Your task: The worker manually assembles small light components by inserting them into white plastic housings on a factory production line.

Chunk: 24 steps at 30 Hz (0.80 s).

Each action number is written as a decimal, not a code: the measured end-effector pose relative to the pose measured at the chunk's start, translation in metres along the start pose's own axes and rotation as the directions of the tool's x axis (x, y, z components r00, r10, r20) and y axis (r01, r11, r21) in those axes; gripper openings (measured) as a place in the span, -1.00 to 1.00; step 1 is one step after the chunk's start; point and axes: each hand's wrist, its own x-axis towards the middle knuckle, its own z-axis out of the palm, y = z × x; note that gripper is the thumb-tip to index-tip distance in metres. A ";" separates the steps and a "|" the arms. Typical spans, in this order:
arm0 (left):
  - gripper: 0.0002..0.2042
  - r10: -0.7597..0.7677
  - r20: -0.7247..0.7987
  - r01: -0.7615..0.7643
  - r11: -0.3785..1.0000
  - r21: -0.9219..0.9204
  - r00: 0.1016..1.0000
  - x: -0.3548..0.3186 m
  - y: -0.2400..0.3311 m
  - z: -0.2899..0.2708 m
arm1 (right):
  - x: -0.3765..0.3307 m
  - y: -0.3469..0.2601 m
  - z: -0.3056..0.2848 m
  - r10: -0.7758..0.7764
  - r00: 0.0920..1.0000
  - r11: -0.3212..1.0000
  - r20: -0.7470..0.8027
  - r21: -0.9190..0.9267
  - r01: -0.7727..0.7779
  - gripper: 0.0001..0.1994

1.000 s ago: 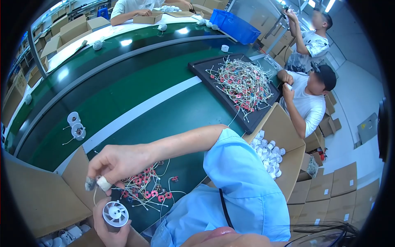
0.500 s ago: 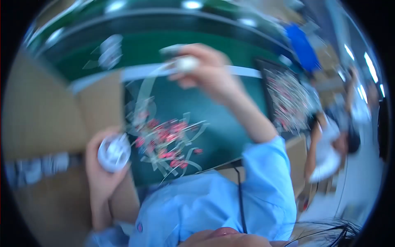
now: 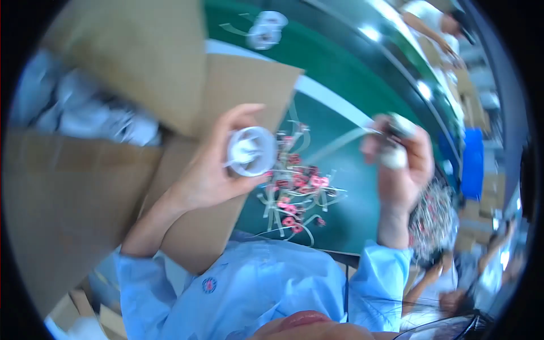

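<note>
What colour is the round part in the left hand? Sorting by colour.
White, seen in the head view: the round part in the left hand.

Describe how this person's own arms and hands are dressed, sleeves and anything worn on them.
Both hands are bare: the left hand and the right hand show no gloves, rings or watch. Each forearm is uncovered up to a loose light-blue work-shirt sleeve pushed back toward the elbow. The same shirt carries a small round red-and-blue chest badge.

Two hands, one white round part (image 3: 251,151) held, two cardboard flaps (image 3: 141,51).
</note>
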 end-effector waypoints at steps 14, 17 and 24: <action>-0.32 -0.077 -0.159 0.093 0.991 0.095 0.984 -0.013 -0.027 -0.004 | 0.010 0.031 -0.003 0.314 0.938 0.829 0.149 0.438 -0.347 -0.75; -0.30 -0.090 -0.205 0.109 0.990 0.086 0.975 -0.014 -0.025 -0.007 | 0.011 0.029 -0.003 0.326 0.929 0.821 0.174 0.435 -0.370 -0.75; -0.30 -0.236 -0.071 0.236 0.972 -0.014 0.969 -0.014 -0.022 -0.016 | 0.009 0.035 -0.004 0.360 0.912 0.744 0.196 0.530 -0.407 -0.74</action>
